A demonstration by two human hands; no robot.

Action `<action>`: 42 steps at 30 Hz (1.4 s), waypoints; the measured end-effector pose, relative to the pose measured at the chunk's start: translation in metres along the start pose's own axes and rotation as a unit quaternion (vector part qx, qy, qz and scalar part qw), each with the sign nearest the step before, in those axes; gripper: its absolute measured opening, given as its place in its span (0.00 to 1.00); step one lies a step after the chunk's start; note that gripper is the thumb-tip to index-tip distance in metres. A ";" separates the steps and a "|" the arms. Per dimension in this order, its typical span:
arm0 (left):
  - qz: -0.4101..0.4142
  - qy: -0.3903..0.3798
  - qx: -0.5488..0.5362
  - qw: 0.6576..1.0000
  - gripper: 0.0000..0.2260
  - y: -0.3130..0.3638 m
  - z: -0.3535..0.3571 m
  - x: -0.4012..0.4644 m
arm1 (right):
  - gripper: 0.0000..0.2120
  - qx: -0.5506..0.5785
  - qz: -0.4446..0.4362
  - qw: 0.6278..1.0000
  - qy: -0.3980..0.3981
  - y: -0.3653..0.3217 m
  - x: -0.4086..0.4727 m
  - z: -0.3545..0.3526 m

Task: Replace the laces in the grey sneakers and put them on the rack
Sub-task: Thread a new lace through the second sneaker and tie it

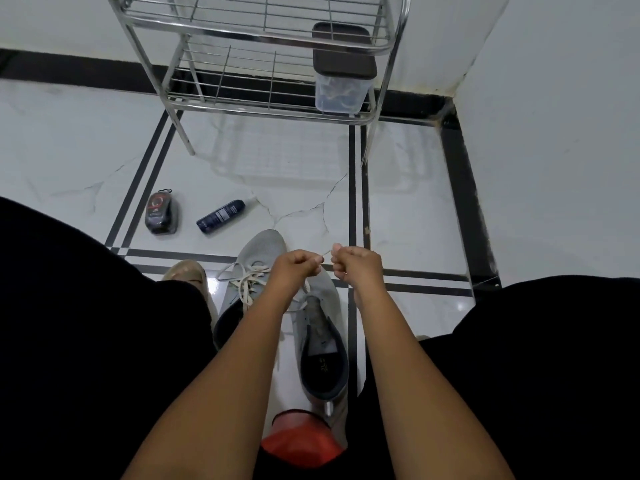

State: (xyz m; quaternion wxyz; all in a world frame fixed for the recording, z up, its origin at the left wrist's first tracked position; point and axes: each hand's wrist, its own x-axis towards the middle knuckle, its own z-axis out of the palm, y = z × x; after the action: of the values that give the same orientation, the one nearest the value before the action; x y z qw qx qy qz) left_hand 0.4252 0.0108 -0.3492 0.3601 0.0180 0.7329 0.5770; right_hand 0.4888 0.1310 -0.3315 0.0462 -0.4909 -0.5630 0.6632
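Pinching lace (327, 255) taut between left hand (294, 268) and right hand (353, 263), fingers curled | above grey sneakers (311, 306) on floor, rack (263, 57) beyond | keep tension even, feed tip squarely through eyelet

Two grey knit sneakers (263, 271) are set side by side on the white tiled floor (408, 216), before the chrome wire rack (263, 32). A clear plastic box (341, 88) is placed on the rack's lower shelf. A dark spray can (220, 216) and a black pouch (161, 213) are laid left of the sneakers.
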 end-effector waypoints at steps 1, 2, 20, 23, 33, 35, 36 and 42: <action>-0.006 0.017 0.014 1.000 0.05 -0.003 -0.001 0.004 | 0.05 0.020 0.024 0.999 0.016 0.005 0.004 -0.001; -0.014 0.037 0.041 0.998 0.03 -0.006 -0.003 0.007 | 0.07 0.018 0.044 0.998 0.029 0.011 0.009 -0.002; -0.107 0.062 0.452 0.883 0.09 -0.067 0.019 0.015 | 0.16 -0.390 0.085 0.912 -0.099 0.086 0.024 -0.005; -0.099 0.069 0.470 0.874 0.10 -0.070 0.021 0.016 | 0.15 -0.369 0.091 0.920 -0.097 0.089 0.026 -0.006; -0.162 0.102 0.387 0.902 0.07 -0.080 0.027 0.019 | 0.15 -0.346 0.088 0.929 -0.093 0.095 0.029 -0.006; -0.165 0.098 0.387 0.902 0.06 -0.082 0.028 0.020 | 0.15 -0.344 0.091 0.930 -0.091 0.095 0.029 -0.006; -0.160 0.095 0.398 0.898 0.06 -0.083 0.029 0.020 | 0.16 -0.344 0.093 0.930 -0.091 0.095 0.029 -0.006; -0.157 0.111 0.391 0.900 0.06 -0.084 0.032 0.018 | 0.16 -0.344 0.092 0.930 -0.092 0.095 0.028 -0.005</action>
State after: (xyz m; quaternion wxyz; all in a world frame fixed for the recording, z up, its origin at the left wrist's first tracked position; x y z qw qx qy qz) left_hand 0.4625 0.0170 -0.4330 0.3265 -0.0219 0.9279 0.1787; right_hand 0.5246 0.1178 -0.4226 -0.2387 -0.4631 -0.7111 0.4722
